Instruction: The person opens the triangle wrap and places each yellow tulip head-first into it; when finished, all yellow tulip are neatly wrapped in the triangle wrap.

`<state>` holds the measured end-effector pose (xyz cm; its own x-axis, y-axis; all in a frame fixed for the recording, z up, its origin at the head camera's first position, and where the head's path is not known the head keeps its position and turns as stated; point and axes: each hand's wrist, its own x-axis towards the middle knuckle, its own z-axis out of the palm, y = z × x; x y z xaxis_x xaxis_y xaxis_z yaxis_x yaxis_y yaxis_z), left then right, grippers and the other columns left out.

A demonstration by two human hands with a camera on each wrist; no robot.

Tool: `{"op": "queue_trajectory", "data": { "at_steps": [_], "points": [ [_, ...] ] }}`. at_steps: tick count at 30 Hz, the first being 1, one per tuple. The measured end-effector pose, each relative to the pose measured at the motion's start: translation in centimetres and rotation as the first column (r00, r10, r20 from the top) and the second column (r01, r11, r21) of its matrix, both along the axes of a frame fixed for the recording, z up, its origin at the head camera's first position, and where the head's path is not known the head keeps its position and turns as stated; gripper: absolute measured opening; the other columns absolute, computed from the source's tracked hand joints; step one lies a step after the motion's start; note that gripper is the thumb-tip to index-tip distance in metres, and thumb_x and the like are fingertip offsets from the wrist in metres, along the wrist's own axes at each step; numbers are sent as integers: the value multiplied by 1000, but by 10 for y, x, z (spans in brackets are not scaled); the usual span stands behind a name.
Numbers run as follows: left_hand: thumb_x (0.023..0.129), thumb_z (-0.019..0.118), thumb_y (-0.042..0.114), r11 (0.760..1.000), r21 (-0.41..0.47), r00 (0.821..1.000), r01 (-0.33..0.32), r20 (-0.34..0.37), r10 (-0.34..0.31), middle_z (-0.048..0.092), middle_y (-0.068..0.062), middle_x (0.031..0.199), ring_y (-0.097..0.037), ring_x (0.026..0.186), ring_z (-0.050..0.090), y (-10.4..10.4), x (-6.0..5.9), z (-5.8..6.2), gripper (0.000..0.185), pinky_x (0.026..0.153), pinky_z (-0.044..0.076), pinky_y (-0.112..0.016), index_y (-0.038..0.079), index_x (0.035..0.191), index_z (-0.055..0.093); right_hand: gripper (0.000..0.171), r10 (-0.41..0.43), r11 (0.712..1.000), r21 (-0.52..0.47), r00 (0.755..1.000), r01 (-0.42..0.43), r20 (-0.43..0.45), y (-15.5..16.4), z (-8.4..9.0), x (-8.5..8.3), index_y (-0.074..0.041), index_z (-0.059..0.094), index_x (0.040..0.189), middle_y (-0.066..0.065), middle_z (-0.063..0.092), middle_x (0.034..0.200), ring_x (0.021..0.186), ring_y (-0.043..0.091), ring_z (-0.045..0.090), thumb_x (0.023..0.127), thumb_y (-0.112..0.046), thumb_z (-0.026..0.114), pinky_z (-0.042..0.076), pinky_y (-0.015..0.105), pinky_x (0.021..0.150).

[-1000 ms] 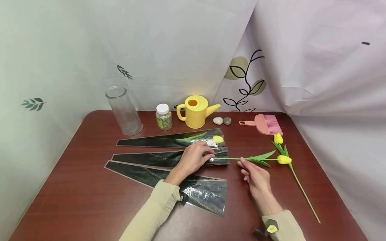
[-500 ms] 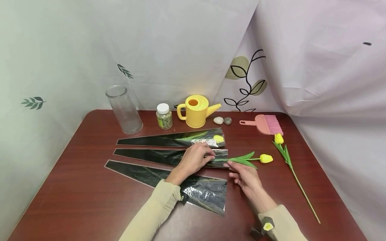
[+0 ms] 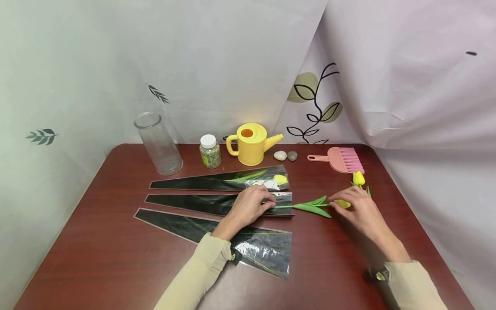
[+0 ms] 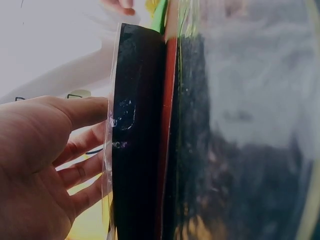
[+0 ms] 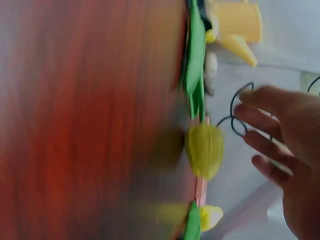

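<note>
In the head view a yellow tulip (image 3: 311,208) lies with the lower part of its stem inside the middle black flower sleeve (image 3: 190,203); leaves and bloom stick out to the right. My left hand (image 3: 249,206) pinches the sleeve's film near its wide mouth, and the left wrist view shows that sleeve (image 4: 137,125) at the fingertips. Over the bloom hovers my right hand (image 3: 362,211), partly covering it. The right wrist view shows those fingers (image 5: 265,117) loosely bent and apart from the tulip (image 5: 205,150).
A sleeve holding a tulip (image 3: 280,179) lies behind, another sleeve (image 3: 263,249) in front. A second loose tulip (image 3: 358,178) is at right. Along the back stand a glass vase (image 3: 159,144), jar (image 3: 210,153), yellow watering can (image 3: 251,146), stones (image 3: 280,155) and pink brush (image 3: 341,160).
The tulip slid left, its stem going further into the middle sleeve. My right hand let go of the stem and moved right to the bloom. The left hand stayed at the sleeve.
</note>
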<state>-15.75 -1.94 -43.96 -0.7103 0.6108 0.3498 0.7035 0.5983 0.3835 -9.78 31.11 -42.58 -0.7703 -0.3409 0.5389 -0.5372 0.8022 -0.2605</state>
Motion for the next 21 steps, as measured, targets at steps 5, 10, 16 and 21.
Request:
{"op": "queue_trajectory", "data": {
  "at_steps": [5,10,16,21],
  "points": [
    [87,77,26,1000,12,1000,5,6,-5,64,9,88,-10,84,60,0,-1,-1,7,75,51,-29,22,92,79,24,102,985,138,994,-106,36,8,-6,-12,-12,78,92,-2,71,90,89,17,54,70,-12,87,38,41,79],
    [87,77,26,1000,18,1000,5,13,-6,66,9,89,-11,88,61,1,-1,-1,8,78,51,-30,22,93,79,22,133,975,177,991,-136,31,8,-6,-15,-13,79,87,-2,69,89,88,20,55,67,-11,87,39,43,77],
    [87,77,26,1000,15,1000,4,4,-4,65,9,89,-11,90,62,1,-1,-1,7,80,51,-29,22,93,79,20,129,966,223,991,-133,31,8,-6,-18,-11,78,85,-2,68,88,88,21,54,67,-9,87,40,43,79],
    [86,77,25,1000,18,1000,1,-2,-1,65,10,88,-10,86,61,0,-1,0,7,77,51,-28,22,92,79,15,150,964,218,988,-151,24,7,-6,-21,-14,76,80,-5,66,87,89,20,53,69,-11,85,38,42,81]
  ]
}}
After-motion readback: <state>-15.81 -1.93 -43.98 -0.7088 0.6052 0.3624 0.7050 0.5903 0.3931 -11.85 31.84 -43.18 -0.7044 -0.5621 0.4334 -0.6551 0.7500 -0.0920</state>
